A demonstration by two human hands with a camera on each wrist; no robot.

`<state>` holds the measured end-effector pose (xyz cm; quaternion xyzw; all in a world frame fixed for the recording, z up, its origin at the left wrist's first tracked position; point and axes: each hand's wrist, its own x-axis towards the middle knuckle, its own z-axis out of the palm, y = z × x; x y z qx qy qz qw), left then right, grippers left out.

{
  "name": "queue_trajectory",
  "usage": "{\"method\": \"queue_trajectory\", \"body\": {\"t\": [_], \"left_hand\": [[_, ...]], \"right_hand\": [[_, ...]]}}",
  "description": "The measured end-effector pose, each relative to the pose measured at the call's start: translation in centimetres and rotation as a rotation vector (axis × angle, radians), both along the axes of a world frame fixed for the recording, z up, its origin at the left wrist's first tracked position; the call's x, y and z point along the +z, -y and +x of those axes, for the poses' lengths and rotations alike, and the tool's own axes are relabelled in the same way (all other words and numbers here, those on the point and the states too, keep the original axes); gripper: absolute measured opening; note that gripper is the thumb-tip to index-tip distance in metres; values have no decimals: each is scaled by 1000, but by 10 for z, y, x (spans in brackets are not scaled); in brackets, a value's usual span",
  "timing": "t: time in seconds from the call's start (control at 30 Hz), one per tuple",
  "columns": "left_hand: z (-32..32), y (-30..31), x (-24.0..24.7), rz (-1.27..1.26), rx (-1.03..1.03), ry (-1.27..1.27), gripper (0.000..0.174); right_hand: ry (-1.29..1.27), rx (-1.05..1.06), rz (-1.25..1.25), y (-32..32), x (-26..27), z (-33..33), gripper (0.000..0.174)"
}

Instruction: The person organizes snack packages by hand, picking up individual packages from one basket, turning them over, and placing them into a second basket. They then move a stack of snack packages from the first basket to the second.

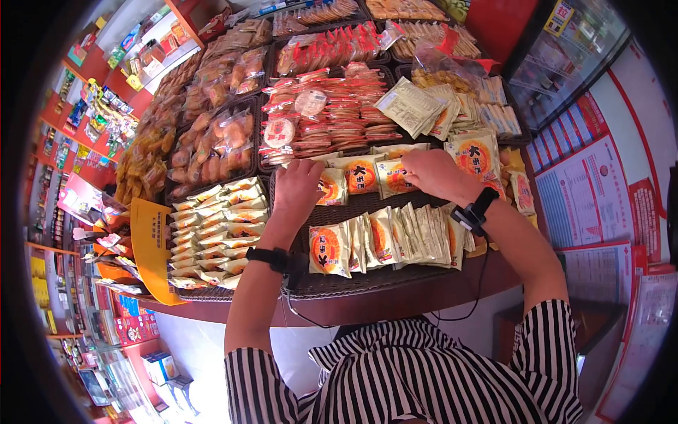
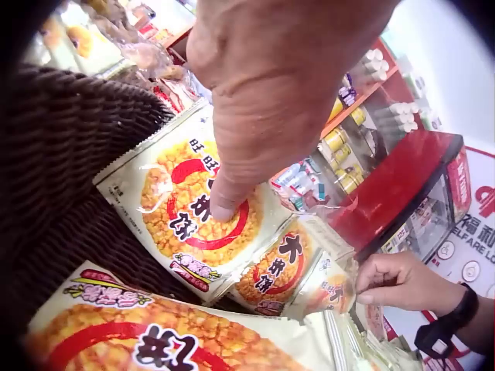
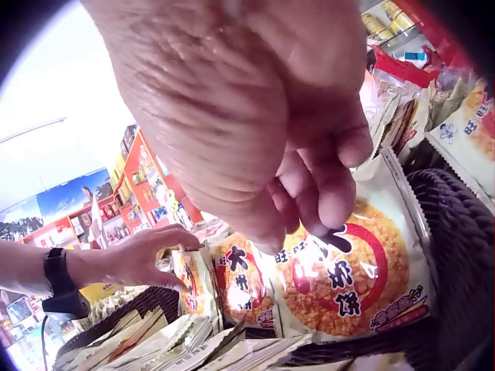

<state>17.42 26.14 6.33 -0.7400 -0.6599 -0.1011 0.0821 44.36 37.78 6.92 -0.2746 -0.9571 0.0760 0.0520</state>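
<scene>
My left hand (image 1: 295, 187) is at the back row of the front basket and holds a rice cracker packet (image 2: 174, 197), its thumb lying across the printed front. My right hand (image 1: 439, 173) grips another cracker packet (image 3: 352, 270) at the row's right, fingers bent down over its upper part. A third packet (image 1: 361, 174) stands between them, with an orange round print. Closer to my body, a row of upright packets (image 1: 381, 240) leans along the same dark woven basket (image 1: 374, 280).
Left of the basket, stacked small packets (image 1: 219, 233) stand beside a yellow card (image 1: 152, 247). Red-wrapped crackers (image 1: 325, 113) fill the basket behind, and loose cream packets (image 1: 409, 106) lie at back right. A cable (image 1: 462, 311) hangs over the table's front edge (image 1: 353, 309).
</scene>
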Motion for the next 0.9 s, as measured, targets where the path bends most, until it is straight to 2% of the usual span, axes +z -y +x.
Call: {"method": "queue_trajectory", "body": {"t": [0.17, 0.3, 0.37, 0.5, 0.57, 0.6, 0.8, 0.9], "left_hand": [[-2, -8, -8, -53, 52, -149, 48], [-15, -13, -11, -63, 21, -152, 45], [-20, -9, -8, -112, -20, -22, 41], [-25, -13, -1, -176, 40, -59, 39], [-22, -15, -3, -143, 4, -115, 41], [-15, -15, -5, -177, 68, -152, 46], [-10, -14, 1, -160, 95, -144, 53], [-4, -12, 5, -133, 100, -125, 49]], "right_hand": [[106, 31, -107, 7, -6, -6, 20], [165, 37, -228, 5, -12, -4, 20], [166, 42, -303, 10, -14, -3, 21], [201, 63, -444, 7, -22, -7, 24], [175, 54, -480, 6, -27, -7, 26], [150, 36, -516, 4, -30, -6, 30], [183, 55, -549, -4, -38, -3, 33], [219, 90, -537, -7, -43, -4, 38]]}}
